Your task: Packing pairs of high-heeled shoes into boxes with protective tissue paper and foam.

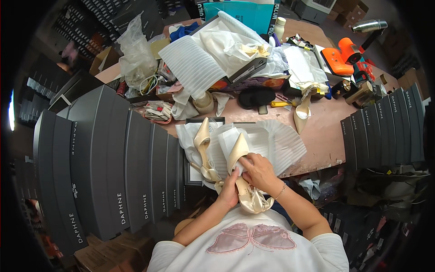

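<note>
A cream pointed-toe high-heeled shoe (239, 148) is held in front of my chest, its toe pointing away from me. Around its left side, the fingers and thumb of my left hand (230, 189) are closed. The bent fingers of my right hand (261, 173) dip into the opening behind the toe, where their tips are hidden. Nearest me, the heel end carries a satin bow (255, 202). To the left, a matching shoe (202, 144) lies on white wrapping in an open dark box (194, 176). White foam sheet (287, 146) spreads under and beyond my hands.
Tall stacks of dark grey shoeboxes stand left (106, 167) and right (385, 124). Another cream shoe (302, 115) rests on the pinkish table (322, 147). Farther back are an open box with foam wrap (195, 63), a black oval object (256, 97) and an orange tape dispenser (337, 62).
</note>
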Tool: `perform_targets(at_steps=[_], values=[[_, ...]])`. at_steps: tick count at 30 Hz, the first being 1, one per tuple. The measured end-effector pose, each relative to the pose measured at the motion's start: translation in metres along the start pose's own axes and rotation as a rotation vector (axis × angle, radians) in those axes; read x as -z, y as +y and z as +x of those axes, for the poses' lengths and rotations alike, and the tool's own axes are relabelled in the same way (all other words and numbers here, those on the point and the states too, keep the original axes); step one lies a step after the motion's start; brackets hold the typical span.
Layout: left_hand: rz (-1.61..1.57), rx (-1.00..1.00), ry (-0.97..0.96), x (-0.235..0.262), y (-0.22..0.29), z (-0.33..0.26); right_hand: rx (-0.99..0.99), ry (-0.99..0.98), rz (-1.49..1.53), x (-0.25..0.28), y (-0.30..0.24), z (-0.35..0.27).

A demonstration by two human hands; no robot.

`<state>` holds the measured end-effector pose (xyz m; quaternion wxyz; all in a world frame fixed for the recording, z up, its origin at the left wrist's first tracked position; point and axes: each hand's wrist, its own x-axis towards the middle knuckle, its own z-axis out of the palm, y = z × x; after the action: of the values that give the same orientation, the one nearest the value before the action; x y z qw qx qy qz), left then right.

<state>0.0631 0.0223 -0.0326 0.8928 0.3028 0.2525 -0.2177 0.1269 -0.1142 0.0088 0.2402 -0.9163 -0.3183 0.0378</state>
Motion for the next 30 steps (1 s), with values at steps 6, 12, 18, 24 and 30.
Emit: perform_targets(at_steps=[6,12,18,24,30], values=[[0.146,0.142,0.054,0.007,0.01,-0.014,0.056,0.156,-0.004,-0.009,-0.006,-0.018],[0.018,0.093,0.031,0.002,-0.008,-0.014,-0.082,0.23,-0.05,-0.022,-0.01,-0.013],[0.139,0.007,0.045,-0.001,-0.004,-0.028,-0.028,0.248,0.162,-0.021,0.006,-0.024],[0.184,0.051,0.088,0.009,0.002,-0.027,-0.113,0.288,0.358,-0.024,-0.006,-0.028],[0.089,0.034,0.103,0.006,-0.013,-0.025,-0.122,0.367,0.337,-0.038,0.015,-0.024]])
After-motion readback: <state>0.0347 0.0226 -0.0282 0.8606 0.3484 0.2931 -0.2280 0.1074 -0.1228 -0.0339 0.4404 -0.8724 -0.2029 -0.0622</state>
